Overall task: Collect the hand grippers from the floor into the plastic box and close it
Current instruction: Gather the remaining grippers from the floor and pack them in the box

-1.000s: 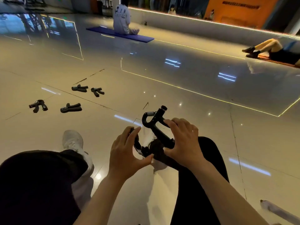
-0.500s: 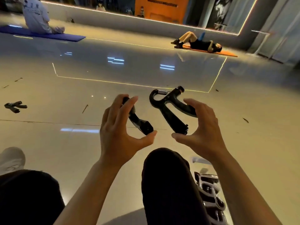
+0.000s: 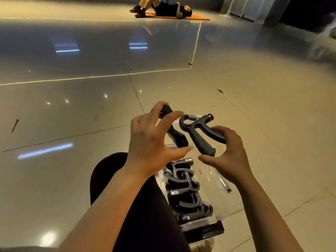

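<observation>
The left hand holds a black, matte plastic hand gripper with its fingers curled over the upper handle and its thumb under the squared lower end; much of this tool is hidden behind the fingers. The right hand holds a second black plastic hand gripper with a coiled steel spring, its looped head and round knob pointing away, its ribbed straight handle pointing down toward the thumb, its curved handle lying under the fingers. Each hand's grip is narrow and closed around its own tool, and the two tools sit just beside each other without clearly touching.

Both are raised above the far end of a clear, glossy plastic box that stands on the floor just right of a bent knee in dark fabric. Inside the box lies a row of black hand grippers, packed close and overlapping, with small pale labels on some handles. The box's transparent walls are hard to trace; its right side shows bare space.

The polished beige tiled floor reflects lights and spreads wide on the left and ahead. Far off, a person in dark clothes lies on an orange mat.
</observation>
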### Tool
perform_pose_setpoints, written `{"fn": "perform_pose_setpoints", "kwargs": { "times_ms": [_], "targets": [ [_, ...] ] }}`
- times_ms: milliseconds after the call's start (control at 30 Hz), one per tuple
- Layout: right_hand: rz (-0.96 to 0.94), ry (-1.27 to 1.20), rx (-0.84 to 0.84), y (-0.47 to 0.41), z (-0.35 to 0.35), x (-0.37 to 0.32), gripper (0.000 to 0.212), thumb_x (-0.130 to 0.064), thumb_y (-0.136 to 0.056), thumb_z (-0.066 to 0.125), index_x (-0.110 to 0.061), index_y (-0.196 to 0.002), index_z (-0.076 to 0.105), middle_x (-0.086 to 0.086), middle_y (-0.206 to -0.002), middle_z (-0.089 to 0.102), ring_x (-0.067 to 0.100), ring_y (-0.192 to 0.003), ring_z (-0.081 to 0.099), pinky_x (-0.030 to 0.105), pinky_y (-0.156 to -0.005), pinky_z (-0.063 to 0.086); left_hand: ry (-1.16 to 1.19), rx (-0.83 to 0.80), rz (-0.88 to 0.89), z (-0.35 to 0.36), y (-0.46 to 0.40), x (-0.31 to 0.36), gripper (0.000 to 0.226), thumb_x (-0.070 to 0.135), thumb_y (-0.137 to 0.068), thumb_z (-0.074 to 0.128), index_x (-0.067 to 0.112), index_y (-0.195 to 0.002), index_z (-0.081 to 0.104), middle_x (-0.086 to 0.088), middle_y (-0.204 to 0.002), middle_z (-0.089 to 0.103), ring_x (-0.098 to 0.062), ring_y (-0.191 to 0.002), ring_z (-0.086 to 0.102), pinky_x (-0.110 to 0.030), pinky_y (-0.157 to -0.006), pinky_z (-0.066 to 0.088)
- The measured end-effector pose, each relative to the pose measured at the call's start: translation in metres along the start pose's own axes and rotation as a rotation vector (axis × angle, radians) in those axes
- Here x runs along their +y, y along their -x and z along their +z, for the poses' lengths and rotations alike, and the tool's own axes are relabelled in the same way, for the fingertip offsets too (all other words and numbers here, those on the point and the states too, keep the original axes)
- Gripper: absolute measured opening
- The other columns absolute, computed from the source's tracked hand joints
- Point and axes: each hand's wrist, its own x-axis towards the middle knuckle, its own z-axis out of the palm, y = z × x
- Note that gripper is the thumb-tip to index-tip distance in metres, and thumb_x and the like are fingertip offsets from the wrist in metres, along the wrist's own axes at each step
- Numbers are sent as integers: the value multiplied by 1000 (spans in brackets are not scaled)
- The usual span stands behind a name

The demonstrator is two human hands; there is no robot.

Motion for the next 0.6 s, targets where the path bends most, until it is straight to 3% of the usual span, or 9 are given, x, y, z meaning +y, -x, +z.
{"fn": "perform_pose_setpoints", "kwargs": {
  "times_ms": [167, 300, 433, 600],
  "targets": [
    [100, -75, -34, 13, 9, 39, 76, -27, -55, 84, -36, -120, 46, -21, -110, 43, 6, -108, 41, 18, -83, 32, -32, -182, 14, 27, 5, 8, 69, 66, -62, 57, 32, -121, 47, -3, -128, 48, -17, -104, 51, -35, -92, 28],
    [171, -86, -104, 32, 22, 62, 74, -36, -54, 80, -39, -118, 45, -23, -110, 43, 4, -108, 40, 25, -87, 35, -15, -263, -52, 38, 21, 5, 67, 65, -61, 58, 36, -119, 47, 1, -128, 47, -15, -105, 51, -35, -96, 24],
    [293, -39, -234, 64, 45, 87, 69, -33, -56, 84, -34, -115, 49, -16, -111, 46, 2, -105, 41, 11, -79, 32, 10, -358, -137, 45, 49, -6, 66, 66, -60, 58, 37, -118, 48, 4, -128, 46, -14, -104, 48, -35, -95, 25],
    [403, 41, -393, 89, 88, 107, 70, -38, -56, 82, -31, -118, 51, -9, -116, 50, 9, -107, 46, 24, -86, 41, -35, -410, -162, 30, 78, -28, 69, 70, -57, 54, 41, -119, 44, 4, -124, 48, -18, -101, 55, -36, -91, 27]
  ]
}}
